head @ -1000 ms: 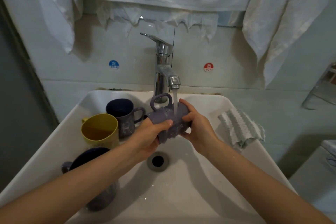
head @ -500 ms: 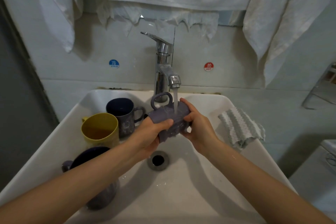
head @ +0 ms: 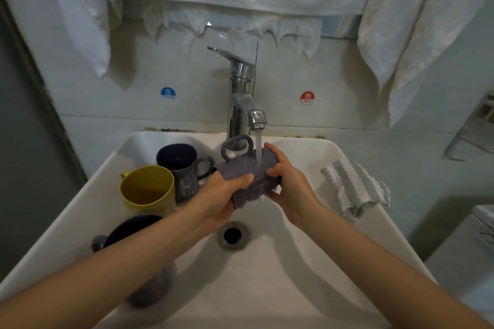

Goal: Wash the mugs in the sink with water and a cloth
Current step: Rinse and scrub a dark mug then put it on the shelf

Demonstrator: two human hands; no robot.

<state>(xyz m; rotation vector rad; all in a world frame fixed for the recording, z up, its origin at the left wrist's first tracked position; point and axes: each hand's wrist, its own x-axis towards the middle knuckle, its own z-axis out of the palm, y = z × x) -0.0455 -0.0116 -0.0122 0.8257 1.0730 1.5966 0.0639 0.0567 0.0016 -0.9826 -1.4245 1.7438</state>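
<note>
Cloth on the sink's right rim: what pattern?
The cloth has wavy grey-green and white stripes; head view.

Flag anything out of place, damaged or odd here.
Nothing spilled or broken. The striped cloth lies untouched on the sink rim while the left hand and right hand hold the purple mug under the faucet. The thin cloth hanging above has a ragged, torn edge.

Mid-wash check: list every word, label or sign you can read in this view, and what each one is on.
"COLD", with the character "冷" above it: blue round sticker on the wall, left of the tap.
"HOT", with the character "热" above it: red round sticker on the wall, right of the tap.
Pale marks on the dark mug behind the yellow mug: too blurred to read.
No other text shows.
</note>
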